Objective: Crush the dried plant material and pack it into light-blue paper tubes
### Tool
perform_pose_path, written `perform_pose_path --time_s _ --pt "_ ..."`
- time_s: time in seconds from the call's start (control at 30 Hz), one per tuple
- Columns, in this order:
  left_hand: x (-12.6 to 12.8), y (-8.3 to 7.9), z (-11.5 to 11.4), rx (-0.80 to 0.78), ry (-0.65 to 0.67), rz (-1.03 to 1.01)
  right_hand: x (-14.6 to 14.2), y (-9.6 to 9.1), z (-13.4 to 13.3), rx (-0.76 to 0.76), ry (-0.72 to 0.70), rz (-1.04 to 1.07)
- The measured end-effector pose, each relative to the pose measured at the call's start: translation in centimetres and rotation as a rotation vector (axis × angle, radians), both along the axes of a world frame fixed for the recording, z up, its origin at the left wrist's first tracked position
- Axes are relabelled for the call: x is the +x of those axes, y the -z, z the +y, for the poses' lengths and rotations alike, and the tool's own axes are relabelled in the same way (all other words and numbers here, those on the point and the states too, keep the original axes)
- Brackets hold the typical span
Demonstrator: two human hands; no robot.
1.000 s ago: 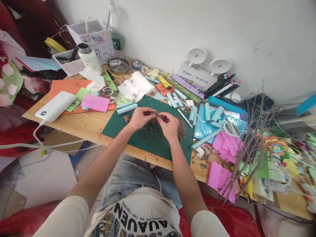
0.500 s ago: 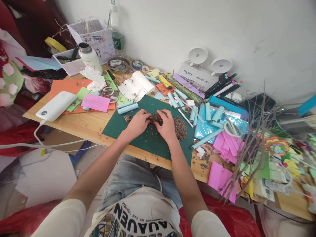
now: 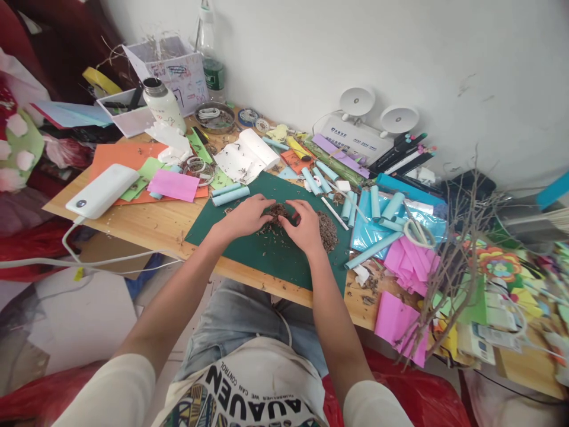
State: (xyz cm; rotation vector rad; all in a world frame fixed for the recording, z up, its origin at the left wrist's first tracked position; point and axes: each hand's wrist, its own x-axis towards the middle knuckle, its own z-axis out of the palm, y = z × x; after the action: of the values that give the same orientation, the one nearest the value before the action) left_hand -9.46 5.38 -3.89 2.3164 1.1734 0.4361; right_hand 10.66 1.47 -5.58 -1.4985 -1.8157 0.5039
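A small clump of brown, crumbly plant-like bits [image 3: 279,211] lies on the dark green cutting mat [image 3: 284,270], between my two hands. My left hand [image 3: 249,216] curves around its left side, with fingertips and thumb at the crumbs. From the other side, my right hand [image 3: 306,225] bends its fingers and thumb around the clump, partly hiding it. A larger brown crumbly pile [image 3: 328,231] sits just right of my right hand. Loose crumbs are scattered over the mat below my fingers.
Light-blue paper rolls [image 3: 231,196] lie beside the mat, with more at the right. A power bank [image 3: 103,191] rests at the left. An uncapped white bottle [image 3: 163,107] stands behind. Dry twigs [image 3: 448,261] and pink paper [image 3: 402,326] crowd the right.
My fingers have loosened and spread a little around the clump, which shows more between them. The left hand lies flatter and covers more of the small bits at its left.
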Motion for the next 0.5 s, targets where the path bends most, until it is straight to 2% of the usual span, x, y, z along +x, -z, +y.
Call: perform_pose_path --time_s 0.17,0.27,0.37,0.5 --pt "-0.2 0.8 0.7 0.017 -0.02 0.01 -1.1 1.0 0.3 -0.025 -0.028 -0.113" --pt "0.4 0.8 1.0 0.019 0.054 -0.039 -1.3 1.3 0.3 -0.01 -0.049 -0.136" --pt "1.4 0.7 1.2 0.004 0.087 -0.085 -1.2 1.2 0.2 -0.001 -0.039 -0.091" --pt "2.2 0.8 0.9 -0.013 0.004 -0.146 -0.9 0.5 0.1 -0.012 0.041 0.098"
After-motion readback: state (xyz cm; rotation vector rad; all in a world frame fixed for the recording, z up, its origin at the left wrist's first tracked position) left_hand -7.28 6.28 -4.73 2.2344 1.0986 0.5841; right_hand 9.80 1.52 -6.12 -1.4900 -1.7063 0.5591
